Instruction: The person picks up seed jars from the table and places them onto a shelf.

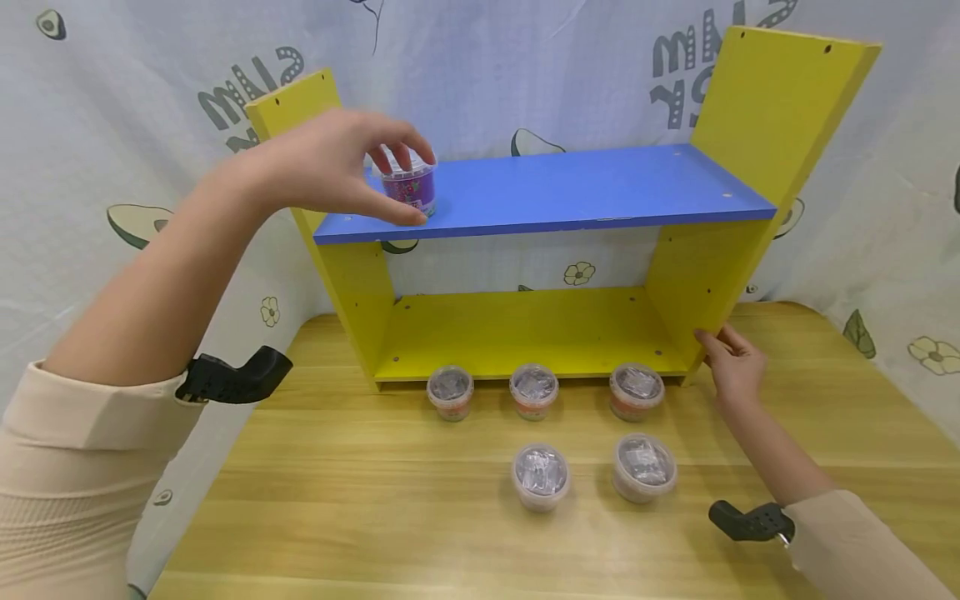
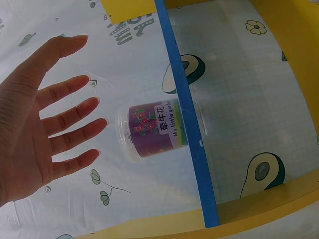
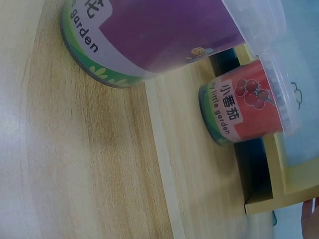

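Observation:
On the left end of the blue shelf board (image 1: 570,192) stands a small purple-labelled plastic tub (image 2: 154,127) with a clear lid. My left hand (image 1: 352,167) is beside it, thumb and fingers spread apart. The left wrist view shows a gap between those fingertips and the tub's lid. Low on the right side, my right hand (image 1: 735,367) grips the front edge of the yellow side panel (image 1: 693,275) with thumb and fingers. Only a bit of the right fingers (image 3: 310,221) shows in the right wrist view.
On the wooden table (image 1: 337,500), a row of red-labelled tubs (image 1: 535,392) lines the shelf's front. Nearer stand two more tubs, one on the left (image 1: 540,477) and one on the right (image 1: 643,468). A patterned cloth (image 1: 487,83) hangs behind.

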{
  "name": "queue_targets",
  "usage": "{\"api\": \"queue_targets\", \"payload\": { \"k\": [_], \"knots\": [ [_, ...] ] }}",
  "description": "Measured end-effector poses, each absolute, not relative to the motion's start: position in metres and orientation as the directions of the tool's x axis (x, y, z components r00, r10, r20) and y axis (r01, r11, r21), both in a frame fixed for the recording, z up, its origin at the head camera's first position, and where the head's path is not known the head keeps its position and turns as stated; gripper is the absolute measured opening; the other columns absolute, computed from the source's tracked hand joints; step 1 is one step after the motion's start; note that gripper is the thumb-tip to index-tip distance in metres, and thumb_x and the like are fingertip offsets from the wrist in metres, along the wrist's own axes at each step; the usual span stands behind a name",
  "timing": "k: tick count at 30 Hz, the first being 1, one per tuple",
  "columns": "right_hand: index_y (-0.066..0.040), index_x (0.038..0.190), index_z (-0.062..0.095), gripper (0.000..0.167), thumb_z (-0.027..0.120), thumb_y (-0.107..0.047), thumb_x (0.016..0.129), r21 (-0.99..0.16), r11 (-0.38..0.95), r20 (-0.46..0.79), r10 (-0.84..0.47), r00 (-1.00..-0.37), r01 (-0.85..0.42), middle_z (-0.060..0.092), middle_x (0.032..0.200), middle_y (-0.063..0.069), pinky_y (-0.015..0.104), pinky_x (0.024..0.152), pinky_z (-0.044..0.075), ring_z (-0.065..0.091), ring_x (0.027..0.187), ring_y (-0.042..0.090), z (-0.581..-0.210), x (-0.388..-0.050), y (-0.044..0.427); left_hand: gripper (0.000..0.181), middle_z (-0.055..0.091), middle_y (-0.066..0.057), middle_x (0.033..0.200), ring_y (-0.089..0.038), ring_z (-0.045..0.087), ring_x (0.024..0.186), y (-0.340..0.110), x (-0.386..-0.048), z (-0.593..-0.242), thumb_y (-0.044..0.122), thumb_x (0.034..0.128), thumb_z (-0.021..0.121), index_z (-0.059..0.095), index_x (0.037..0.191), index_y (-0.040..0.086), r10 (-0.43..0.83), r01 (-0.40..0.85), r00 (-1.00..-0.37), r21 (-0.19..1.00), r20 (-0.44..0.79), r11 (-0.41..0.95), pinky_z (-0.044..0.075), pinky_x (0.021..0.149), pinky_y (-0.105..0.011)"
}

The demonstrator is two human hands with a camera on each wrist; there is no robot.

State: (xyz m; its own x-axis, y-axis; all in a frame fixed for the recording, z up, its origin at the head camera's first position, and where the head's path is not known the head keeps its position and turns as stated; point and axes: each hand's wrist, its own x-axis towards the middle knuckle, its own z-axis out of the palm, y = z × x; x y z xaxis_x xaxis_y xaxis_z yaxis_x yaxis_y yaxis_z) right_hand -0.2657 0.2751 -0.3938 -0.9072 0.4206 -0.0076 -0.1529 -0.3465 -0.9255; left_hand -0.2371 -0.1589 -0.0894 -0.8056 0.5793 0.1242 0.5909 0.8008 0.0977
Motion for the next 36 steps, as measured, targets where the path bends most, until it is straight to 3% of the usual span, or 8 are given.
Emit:
{"api": "queue_targets", "payload": {
  "k": [9,25,32,36],
  "knots": [
    [-0.016,0.113,0.066,0.037,0.069,-0.003,0.079,-0.931,-0.326,0.011,0.421,-0.907,-0.162,0.067,0.087,-0.011,0.014,0.065,0.050,0.063,0.077,0.000,-0.399,-0.268,0.278,0.058,0.054,-0.007,0.113,-0.024,0.049,0.106,-0.157,-0.238,-0.100,0.045,0.0753,0.071,0.053,0.120,0.014,0.626,0.633,-0.774,0.088,0.101,0.769,0.039,0.091,-0.040],
    [-0.015,0.116,0.065,0.039,0.069,-0.002,0.079,-0.929,-0.347,-0.030,0.417,-0.908,-0.128,0.067,0.087,-0.011,0.014,0.064,0.050,0.062,0.076,0.000,-0.396,-0.268,0.278,0.064,0.048,-0.007,0.117,-0.022,0.044,0.106,-0.155,-0.239,-0.118,0.050,0.0729,0.072,0.051,0.123,0.016,0.614,0.616,-0.787,0.102,0.052,0.781,0.037,0.091,-0.039],
    [-0.019,0.118,0.065,0.046,0.077,-0.014,0.074,-0.951,-0.246,0.072,0.418,-0.905,-0.189,0.067,0.101,-0.010,0.015,0.066,0.051,0.063,0.085,0.002,-0.457,-0.312,0.317,0.063,0.049,-0.004,0.118,-0.020,0.046,0.106,-0.156,-0.238,-0.127,0.050,0.0724,0.072,0.050,0.123,0.019,0.607,0.608,-0.793,0.108,0.046,0.786,0.039,0.090,-0.039],
    [-0.019,0.118,0.064,0.044,0.075,-0.013,0.076,-0.954,-0.247,0.055,0.412,-0.909,-0.170,0.067,0.098,-0.011,0.015,0.067,0.051,0.063,0.084,0.001,-0.441,-0.301,0.307,0.063,0.048,-0.003,0.119,-0.020,0.047,0.106,-0.155,-0.236,-0.134,0.051,0.0723,0.072,0.050,0.123,0.020,0.612,0.614,-0.789,0.109,0.052,0.782,0.040,0.089,-0.040]
  ]
}}
